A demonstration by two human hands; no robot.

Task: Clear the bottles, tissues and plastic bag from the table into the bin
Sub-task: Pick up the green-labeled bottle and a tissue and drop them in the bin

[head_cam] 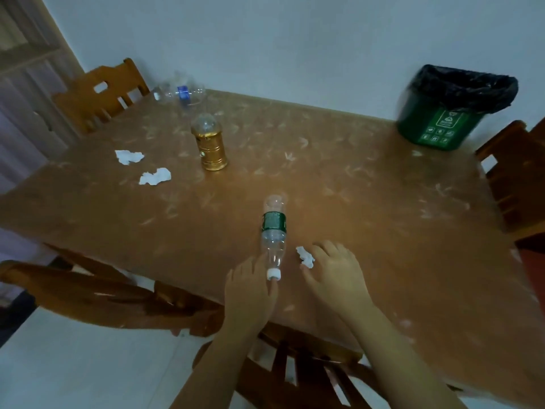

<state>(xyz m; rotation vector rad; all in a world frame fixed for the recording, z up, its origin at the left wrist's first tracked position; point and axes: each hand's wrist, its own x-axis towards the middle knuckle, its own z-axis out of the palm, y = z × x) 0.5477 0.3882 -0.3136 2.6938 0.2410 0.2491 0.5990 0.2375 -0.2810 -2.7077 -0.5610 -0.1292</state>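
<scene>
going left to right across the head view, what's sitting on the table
far-left tissue → second tissue → gold lantern → green-label bottle → small tissue → green bin

Left hand [250, 286] at bottle [273, 231]

Bin [436, 128] sits upper right on the worktop [354, 216]. Far bottle [177, 93] lies at upper left, lantern [211, 146] standing just below it, upper tissue [129, 157] and lower tissue [155, 176] left of the lantern. Near bottle [274, 231] lies lower centre, small tissue [305, 256] just to its right.
</scene>
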